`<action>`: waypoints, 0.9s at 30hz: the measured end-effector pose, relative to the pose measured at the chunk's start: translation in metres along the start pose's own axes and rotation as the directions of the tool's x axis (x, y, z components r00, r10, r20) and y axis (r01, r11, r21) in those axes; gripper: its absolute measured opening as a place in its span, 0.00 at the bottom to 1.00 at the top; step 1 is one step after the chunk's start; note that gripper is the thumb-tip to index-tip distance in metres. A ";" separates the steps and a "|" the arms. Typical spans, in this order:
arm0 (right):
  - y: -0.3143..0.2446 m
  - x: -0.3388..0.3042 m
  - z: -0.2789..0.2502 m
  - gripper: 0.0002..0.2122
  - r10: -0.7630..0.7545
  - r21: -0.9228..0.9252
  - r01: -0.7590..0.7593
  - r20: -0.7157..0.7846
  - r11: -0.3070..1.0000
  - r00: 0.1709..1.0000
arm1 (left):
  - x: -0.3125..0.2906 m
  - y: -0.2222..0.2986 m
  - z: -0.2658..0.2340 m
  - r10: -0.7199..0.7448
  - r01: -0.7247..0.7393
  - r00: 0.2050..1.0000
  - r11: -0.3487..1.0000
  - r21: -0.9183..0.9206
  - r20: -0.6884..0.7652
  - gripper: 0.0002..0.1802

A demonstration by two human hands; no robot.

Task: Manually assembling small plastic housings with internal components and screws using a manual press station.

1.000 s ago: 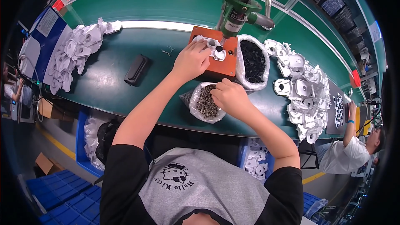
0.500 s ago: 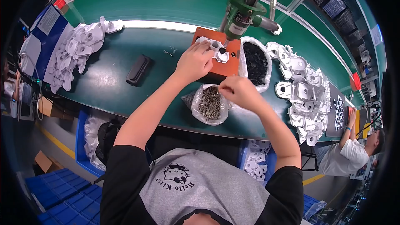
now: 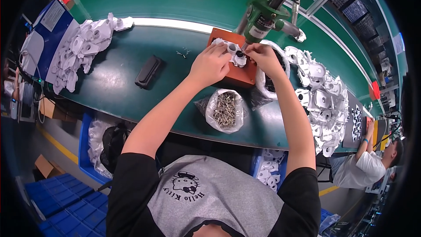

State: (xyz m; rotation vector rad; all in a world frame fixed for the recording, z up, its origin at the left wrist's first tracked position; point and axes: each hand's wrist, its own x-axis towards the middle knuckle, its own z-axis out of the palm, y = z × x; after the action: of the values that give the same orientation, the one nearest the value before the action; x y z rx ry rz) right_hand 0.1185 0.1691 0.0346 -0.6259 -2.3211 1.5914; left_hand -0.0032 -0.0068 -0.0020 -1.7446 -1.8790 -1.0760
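Observation:
A white moulded plastic part (image 3: pixel 237 60) with round sockets lies on an orange block (image 3: pixel 234 75), a black round piece (image 3: pixel 240 54) in one socket. My left hand (image 3: pixel 210 65) grips its left side, with the fingers bent over it. At its right, my right hand (image 3: pixel 264 58) is closed in a pinch beside the black piece, just below the tip of a green machine head (image 3: pixel 259 21). Whatever the pinch holds is too small to make out. Nearer to me stands an open plastic bag of metal screws (image 3: pixel 226 109).
White parts are heaped at the left (image 3: pixel 90 39) and right (image 3: pixel 322 105). A bag of black pieces (image 3: pixel 268 83) stands behind my right forearm. A dark case (image 3: pixel 149 71) lies on the green table (image 3: pixel 118 92). Another person (image 3: pixel 362 164) works at far right.
My right hand has moved from the screw bag up and away from me to the white part, under the machine's tip. My left hand keeps its grip on the part.

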 end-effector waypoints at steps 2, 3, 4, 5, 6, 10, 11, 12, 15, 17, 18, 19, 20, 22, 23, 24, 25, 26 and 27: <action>-0.005 0.001 -0.001 0.04 0.014 -0.007 -0.014 0.016 1.000 1.000 | 0.000 0.001 -0.001 -0.006 0.006 1.000 1.000 0.000 0.002 0.07; -0.008 0.001 -0.002 0.05 0.041 -0.021 -0.040 0.041 0.999 0.998 | 0.000 0.001 -0.001 -0.010 0.010 1.000 1.000 0.000 0.005 0.07; -0.011 0.000 -0.003 0.05 0.068 -0.037 -0.066 0.066 0.997 0.996 | -0.001 0.001 -0.001 -0.011 0.011 1.000 1.000 -0.001 0.006 0.07; -0.016 0.000 -0.002 0.05 0.070 -0.036 -0.067 0.066 0.997 0.995 | -0.001 -0.001 -0.001 -0.008 0.008 1.000 1.000 0.009 0.004 0.07; -0.022 0.001 -0.001 0.06 0.105 -0.067 -0.100 0.082 0.993 0.991 | -0.001 -0.002 0.000 -0.004 0.004 1.000 1.000 0.019 0.001 0.07; -0.028 0.006 0.000 0.09 0.165 -0.091 -0.157 0.089 0.983 0.982 | -0.001 0.000 0.000 -0.010 0.010 1.000 1.000 0.029 -0.006 0.08; -0.031 0.007 -0.001 0.09 0.164 -0.090 -0.156 0.089 0.984 0.982 | -0.001 0.000 0.000 -0.011 0.011 1.000 1.000 0.026 -0.003 0.08; -0.034 0.009 -0.002 0.10 0.194 -0.144 -0.179 0.100 0.973 0.976 | -0.001 0.001 0.000 -0.012 0.012 1.000 1.000 0.022 0.001 0.08; -0.025 0.020 -0.006 0.11 0.207 -0.184 -0.181 0.138 0.966 0.969 | 0.000 0.002 -0.001 -0.019 0.019 1.000 1.000 0.025 0.003 0.07; -0.015 0.029 -0.014 0.11 0.192 -0.172 -0.164 0.161 0.971 0.968 | 0.000 0.000 0.002 -0.007 0.007 1.000 1.000 0.021 -0.003 0.07; -0.016 0.033 -0.015 0.12 0.236 -0.185 -0.202 0.187 0.962 0.954 | 0.000 -0.001 0.001 0.000 0.000 1.000 1.000 0.024 -0.009 0.07; -0.016 0.035 -0.016 0.12 0.279 -0.198 -0.239 0.212 0.951 0.936 | 0.000 -0.001 0.001 -0.001 0.002 1.000 1.000 0.023 -0.009 0.07; -0.017 0.036 -0.019 0.11 0.289 -0.255 -0.229 0.233 0.940 0.928 | -0.001 0.001 0.002 -0.008 0.009 1.000 1.000 0.025 -0.008 0.07; -0.030 0.033 -0.020 0.10 0.310 -0.263 -0.242 0.256 0.934 0.916 | -0.001 0.000 0.000 -0.020 0.020 1.000 0.999 0.034 -0.008 0.07; -0.037 0.031 -0.020 0.09 0.330 -0.272 -0.256 0.276 0.927 0.903 | -0.001 0.000 0.000 -0.015 0.015 1.000 1.000 0.028 -0.011 0.07; -0.050 0.025 -0.018 0.10 0.346 -0.308 -0.260 0.270 0.915 0.898 | -0.001 0.000 0.001 -0.007 0.008 1.000 1.000 0.018 -0.012 0.07; -0.048 0.026 -0.018 0.10 0.349 -0.307 -0.263 0.271 0.915 0.897 | 0.000 0.000 0.001 -0.010 0.010 1.000 1.000 0.016 -0.009 0.07; -0.045 0.028 -0.019 0.10 0.347 -0.320 -0.253 0.285 0.913 0.893 | 0.000 0.000 0.001 -0.006 0.006 1.000 1.000 0.021 -0.011 0.08; -0.042 0.030 -0.021 0.10 0.345 -0.333 -0.242 0.297 0.911 0.890 | 0.000 -0.001 0.002 -0.001 0.002 1.000 1.000 0.025 -0.014 0.08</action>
State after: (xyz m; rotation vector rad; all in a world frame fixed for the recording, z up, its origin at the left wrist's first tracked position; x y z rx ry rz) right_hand 0.0929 0.1877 0.0804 -0.8604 -2.8772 1.6104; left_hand -0.0033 -0.0055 -0.0033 -1.7179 -1.8775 -1.0587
